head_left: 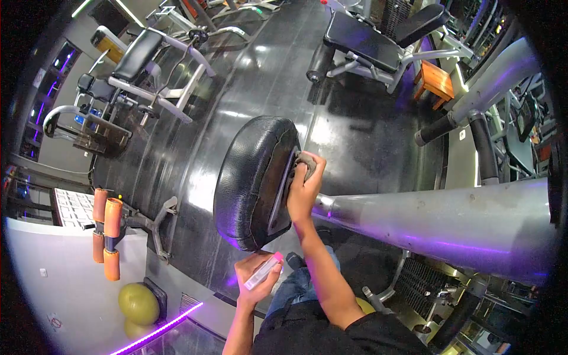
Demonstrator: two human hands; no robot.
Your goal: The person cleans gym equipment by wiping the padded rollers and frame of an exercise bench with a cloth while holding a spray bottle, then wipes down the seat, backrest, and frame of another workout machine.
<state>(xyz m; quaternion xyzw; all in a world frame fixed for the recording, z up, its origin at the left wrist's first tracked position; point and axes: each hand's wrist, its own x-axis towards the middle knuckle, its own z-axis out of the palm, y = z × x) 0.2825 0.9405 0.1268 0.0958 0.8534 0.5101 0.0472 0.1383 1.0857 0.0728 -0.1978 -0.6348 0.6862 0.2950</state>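
Note:
A black padded cushion [245, 183] of a gym machine stands in front of me, its dark backing plate turned to the right. My right hand [303, 195] presses a bunched grey-brown cloth [306, 165] against that backing side. Below the pad, my left hand [254, 278] is wrapped round a small pale, see-through bottle [260, 273] with a pink top. The left fingers are close to the pad's lower end; whether they touch it I cannot tell.
A thick grey metal tube [438, 222] runs rightward from beside the pad. Black benches [361, 41] and a wooden stool [435, 81] stand ahead right, another machine [139, 56] ahead left. Orange foam rollers [112, 236] and a green ball [138, 303] are at left.

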